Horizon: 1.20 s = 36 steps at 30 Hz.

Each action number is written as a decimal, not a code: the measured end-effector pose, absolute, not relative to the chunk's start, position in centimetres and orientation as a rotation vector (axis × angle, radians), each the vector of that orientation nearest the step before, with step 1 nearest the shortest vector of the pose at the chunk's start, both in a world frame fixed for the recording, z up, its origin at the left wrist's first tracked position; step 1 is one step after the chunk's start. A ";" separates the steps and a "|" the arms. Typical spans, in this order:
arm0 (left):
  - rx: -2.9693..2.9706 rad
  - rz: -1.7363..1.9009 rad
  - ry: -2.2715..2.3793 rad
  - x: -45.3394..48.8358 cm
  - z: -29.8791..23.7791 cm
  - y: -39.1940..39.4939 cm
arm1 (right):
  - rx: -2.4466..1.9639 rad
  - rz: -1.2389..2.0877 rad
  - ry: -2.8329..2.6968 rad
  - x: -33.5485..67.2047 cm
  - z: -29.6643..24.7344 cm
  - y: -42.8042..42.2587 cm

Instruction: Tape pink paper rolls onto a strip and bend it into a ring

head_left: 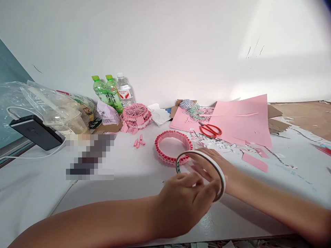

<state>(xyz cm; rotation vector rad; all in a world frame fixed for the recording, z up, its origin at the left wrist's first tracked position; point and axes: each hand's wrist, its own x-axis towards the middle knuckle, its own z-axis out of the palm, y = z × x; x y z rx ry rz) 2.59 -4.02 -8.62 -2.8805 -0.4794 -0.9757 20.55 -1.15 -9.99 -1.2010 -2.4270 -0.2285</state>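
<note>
My left hand (184, 203) is closed on a narrow roll of tape (221, 175), gripping its near rim so that the ring stands tilted. Just behind the roll is my right hand (219, 160), palm side toward me; its curled fingers show partly through the ring, and what they hold is hidden. Beyond both hands a pink ring of small rolled paper tubes (157, 146) lies flat on the white table (124, 189). The roll covers part of that ring's near right edge.
Small pink paper rolls (138, 143) lie left of the ring. Behind are a pink string-wrapped piece (137, 117), bottles (111, 91), red-handled scissors (213, 131), pink sheets (243, 117) and white paper scraps (219, 144). A black power bank (36, 131) and plastic cup (64, 120) stand left.
</note>
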 end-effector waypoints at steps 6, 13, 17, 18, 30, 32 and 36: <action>-2.730 -0.934 -0.926 1.3 -4.5 -1.0 | -1.270 -0.412 -2.377 20.8 -8.8 -1.4; -2.630 -1.007 -1.444 -1.8 -1.2 3.1 | -1.182 -0.677 -2.193 22.0 -8.0 -1.2; -2.665 -1.256 -1.412 -1.6 -1.9 3.2 | -1.124 -0.708 -2.151 21.9 -7.6 -1.6; -2.658 -1.326 -1.351 -1.4 -2.1 3.1 | -1.113 -0.699 -2.142 21.8 -7.6 -1.7; -2.557 -1.338 -0.482 -0.3 -3.0 1.0 | -0.874 -0.257 -1.907 21.2 -6.0 -3.9; -2.579 -1.312 -0.381 0.0 -3.2 0.8 | -0.843 -0.347 -1.971 21.3 -5.9 -3.8; -2.701 -1.364 -0.336 0.4 -3.7 0.6 | -0.778 -0.501 -2.100 21.6 -6.1 -3.8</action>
